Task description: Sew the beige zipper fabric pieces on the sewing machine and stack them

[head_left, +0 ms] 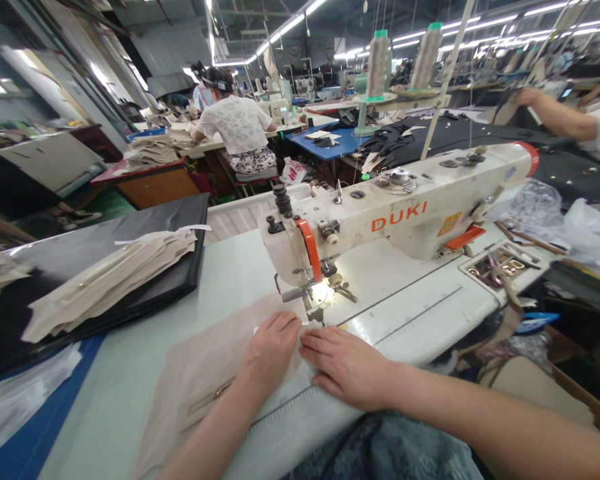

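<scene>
A thin beige fabric panel [200, 347] with a zipper [217, 390] set in it lies on the pale sewing table. Its upper right corner reaches the lit needle area of a white DUKI sewing machine [405, 207]. My left hand [275, 347] is closed on the panel's edge, just in front of the presser foot [316, 313], fingers curled and pressed together. Beside it, my right hand [350, 367] rests with fingers stretched out flat over the edge, thumb apart. The fingertips of both hands almost meet and hide the part of the edge under them.
Left of the panel, a stack of beige fabric pieces [115, 280] lies on folded black material [180, 280]. A small tray of metal hardware [505, 267] is set into the table at right. Thread cones [379, 63] stand behind the machine. A seated co-worker [237, 123] works further back.
</scene>
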The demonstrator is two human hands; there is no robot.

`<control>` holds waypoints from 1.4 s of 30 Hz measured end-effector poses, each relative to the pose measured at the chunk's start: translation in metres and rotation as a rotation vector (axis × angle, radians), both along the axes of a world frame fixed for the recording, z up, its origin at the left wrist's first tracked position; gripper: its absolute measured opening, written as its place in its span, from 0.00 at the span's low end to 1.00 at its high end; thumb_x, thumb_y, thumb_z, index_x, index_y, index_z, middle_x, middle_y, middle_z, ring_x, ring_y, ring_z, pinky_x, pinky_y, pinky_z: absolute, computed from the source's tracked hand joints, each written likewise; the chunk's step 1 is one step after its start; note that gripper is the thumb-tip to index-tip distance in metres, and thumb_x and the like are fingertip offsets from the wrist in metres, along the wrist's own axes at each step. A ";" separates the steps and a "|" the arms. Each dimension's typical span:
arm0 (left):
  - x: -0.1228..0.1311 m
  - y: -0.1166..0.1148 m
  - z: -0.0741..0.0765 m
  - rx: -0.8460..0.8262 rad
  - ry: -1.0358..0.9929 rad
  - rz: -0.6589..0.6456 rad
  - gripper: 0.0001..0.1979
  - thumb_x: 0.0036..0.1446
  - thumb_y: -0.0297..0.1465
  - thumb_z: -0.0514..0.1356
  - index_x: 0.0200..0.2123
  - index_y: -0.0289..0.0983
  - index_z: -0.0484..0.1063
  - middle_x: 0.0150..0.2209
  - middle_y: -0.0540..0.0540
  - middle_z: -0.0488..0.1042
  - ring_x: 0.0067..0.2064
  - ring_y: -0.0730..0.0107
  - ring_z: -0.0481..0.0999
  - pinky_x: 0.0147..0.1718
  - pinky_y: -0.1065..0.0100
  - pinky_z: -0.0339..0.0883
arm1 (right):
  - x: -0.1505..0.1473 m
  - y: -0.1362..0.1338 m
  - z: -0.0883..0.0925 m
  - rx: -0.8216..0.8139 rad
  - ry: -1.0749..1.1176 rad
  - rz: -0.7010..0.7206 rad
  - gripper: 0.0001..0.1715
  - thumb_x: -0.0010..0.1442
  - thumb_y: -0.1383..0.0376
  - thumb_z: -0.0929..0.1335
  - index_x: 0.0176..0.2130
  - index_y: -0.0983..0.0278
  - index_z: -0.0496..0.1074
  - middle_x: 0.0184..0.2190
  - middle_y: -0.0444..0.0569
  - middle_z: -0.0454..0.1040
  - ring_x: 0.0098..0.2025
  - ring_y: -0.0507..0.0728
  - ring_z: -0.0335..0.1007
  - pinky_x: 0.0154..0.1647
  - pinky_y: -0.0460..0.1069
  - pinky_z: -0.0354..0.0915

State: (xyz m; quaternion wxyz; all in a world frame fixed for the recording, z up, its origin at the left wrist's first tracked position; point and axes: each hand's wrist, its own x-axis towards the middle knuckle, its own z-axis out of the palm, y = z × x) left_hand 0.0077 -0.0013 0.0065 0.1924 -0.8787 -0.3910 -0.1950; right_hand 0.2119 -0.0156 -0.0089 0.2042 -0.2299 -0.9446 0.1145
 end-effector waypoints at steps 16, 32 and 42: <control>-0.002 0.000 -0.004 0.034 -0.003 -0.032 0.13 0.60 0.17 0.49 0.36 0.33 0.73 0.36 0.42 0.75 0.39 0.63 0.72 0.40 0.64 0.72 | -0.001 -0.001 0.002 0.003 -0.005 0.003 0.26 0.68 0.58 0.60 0.58 0.72 0.65 0.59 0.57 0.67 0.62 0.61 0.58 0.64 0.56 0.56; -0.004 0.000 -0.007 0.062 0.043 -0.027 0.13 0.59 0.17 0.50 0.39 0.31 0.73 0.37 0.41 0.76 0.42 0.62 0.72 0.43 0.63 0.72 | 0.000 0.000 0.000 -0.030 -0.011 0.000 0.27 0.68 0.58 0.60 0.59 0.71 0.64 0.60 0.57 0.66 0.64 0.60 0.56 0.66 0.56 0.54; -0.003 0.000 -0.009 -0.014 0.048 0.009 0.14 0.60 0.17 0.49 0.40 0.32 0.73 0.39 0.41 0.76 0.43 0.63 0.74 0.45 0.63 0.73 | 0.002 0.011 0.002 -0.018 0.093 0.022 0.17 0.67 0.66 0.61 0.49 0.71 0.72 0.50 0.56 0.74 0.54 0.58 0.65 0.59 0.53 0.62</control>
